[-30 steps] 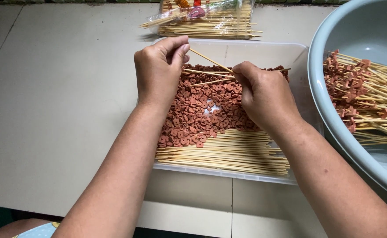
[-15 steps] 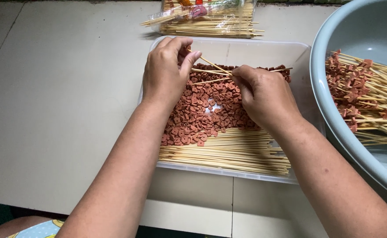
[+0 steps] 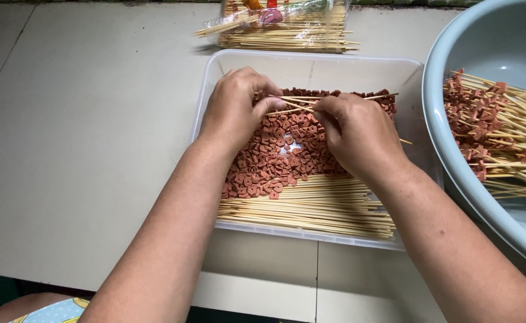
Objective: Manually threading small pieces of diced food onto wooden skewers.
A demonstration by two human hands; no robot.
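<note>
On the pale table [image 3: 83, 137] stand one large grey-blue round plastic basin [image 3: 454, 161] of finished skewers and one clear rectangular plastic tray [image 3: 311, 63], where the two hands work.

The left hand [image 3: 234, 110] and right hand [image 3: 359, 134] each pinch a few thin bamboo sticks [image 3: 296, 103] over the heap of small reddish-brown meat pieces [image 3: 281, 155] (too many to count); a sharp tip could prick a finger, I judge, or a piece split and drop.
</note>
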